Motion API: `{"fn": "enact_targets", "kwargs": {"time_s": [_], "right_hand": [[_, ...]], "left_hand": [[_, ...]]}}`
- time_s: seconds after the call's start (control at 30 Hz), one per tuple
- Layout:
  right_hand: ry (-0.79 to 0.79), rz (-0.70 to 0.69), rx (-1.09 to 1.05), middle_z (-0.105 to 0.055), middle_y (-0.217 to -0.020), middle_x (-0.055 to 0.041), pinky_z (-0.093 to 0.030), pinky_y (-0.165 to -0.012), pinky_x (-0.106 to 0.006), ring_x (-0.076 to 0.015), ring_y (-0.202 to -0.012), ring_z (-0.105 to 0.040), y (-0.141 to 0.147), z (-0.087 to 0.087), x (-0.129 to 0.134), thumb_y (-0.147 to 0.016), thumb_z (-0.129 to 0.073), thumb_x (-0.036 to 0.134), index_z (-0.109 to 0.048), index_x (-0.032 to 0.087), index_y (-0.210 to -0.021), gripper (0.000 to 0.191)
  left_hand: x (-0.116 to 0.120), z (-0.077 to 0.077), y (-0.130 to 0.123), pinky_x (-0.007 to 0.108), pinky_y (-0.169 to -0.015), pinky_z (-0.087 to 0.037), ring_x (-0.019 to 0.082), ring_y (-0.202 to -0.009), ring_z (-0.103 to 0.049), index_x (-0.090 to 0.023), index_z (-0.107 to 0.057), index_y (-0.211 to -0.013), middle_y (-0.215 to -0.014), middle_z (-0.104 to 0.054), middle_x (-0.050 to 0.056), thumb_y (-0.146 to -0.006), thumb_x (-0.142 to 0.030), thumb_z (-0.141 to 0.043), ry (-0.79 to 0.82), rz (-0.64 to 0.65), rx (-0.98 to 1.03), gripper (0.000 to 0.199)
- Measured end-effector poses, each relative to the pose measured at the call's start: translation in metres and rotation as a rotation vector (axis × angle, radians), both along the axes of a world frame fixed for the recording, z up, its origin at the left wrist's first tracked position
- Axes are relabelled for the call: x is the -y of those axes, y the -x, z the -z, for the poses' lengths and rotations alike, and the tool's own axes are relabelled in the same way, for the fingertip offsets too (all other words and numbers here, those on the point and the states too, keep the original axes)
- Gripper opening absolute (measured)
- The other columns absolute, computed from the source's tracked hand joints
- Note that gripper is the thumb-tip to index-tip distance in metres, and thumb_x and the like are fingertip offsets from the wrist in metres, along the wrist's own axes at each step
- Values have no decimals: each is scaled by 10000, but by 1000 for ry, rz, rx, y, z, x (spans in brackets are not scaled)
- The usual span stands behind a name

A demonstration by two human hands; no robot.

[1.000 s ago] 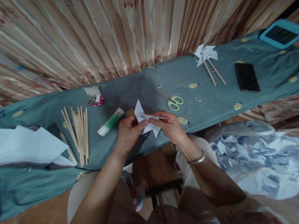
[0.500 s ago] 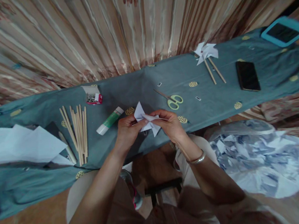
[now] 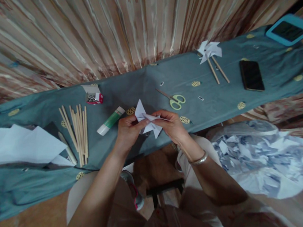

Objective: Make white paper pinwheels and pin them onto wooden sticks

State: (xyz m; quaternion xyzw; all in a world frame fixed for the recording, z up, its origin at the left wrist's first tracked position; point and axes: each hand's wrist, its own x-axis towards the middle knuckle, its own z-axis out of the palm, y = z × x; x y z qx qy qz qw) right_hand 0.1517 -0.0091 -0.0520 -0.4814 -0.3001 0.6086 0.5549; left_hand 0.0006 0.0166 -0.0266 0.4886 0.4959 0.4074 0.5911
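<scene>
A white folded paper pinwheel [image 3: 140,112] is held between both hands above the table's near edge. My left hand [image 3: 127,131] pinches its left side with thumb and fingers. On the other side, my right hand [image 3: 171,125] grips the right part, its thumb near the paper's centre. Green-handled scissors [image 3: 177,102] lie beyond my right hand, blades pointing up and left. Left of my left hand is a green and white glue stick [image 3: 111,121]. Parts of the paper are hidden behind the fingers.
On the cloth-covered table [image 3: 142,81] are wooden sticks [image 3: 80,133], white paper sheets [image 3: 19,144], a red-and-white box of small metal pieces [image 3: 94,97], finished pinwheels [image 3: 210,51], a phone [image 3: 251,74] and a blue-framed tablet [image 3: 289,29]. A bag of paper scraps [image 3: 267,158] sits at lower right.
The view has shifted very slightly. Both hands keep their hold on the folded paper, with almost no change in its shape or position.
</scene>
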Motion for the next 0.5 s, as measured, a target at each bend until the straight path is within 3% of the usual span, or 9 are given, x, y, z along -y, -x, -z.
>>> {"fn": "enact_targets", "kwargs": {"time_s": [0.5], "right_hand": [[7, 3, -24, -629, -602, 57, -409, -567, -244, -81, -547, -504, 1, -3, 1, -553, -859, 322, -735, 232, -703, 214]], "left_hand": [[1, -2, -1, 234, -561, -434, 130, -578, -577, -152, -773, -707, -647, -705, 7, -597, -307, -833, 35, -4, 42, 199]]}}
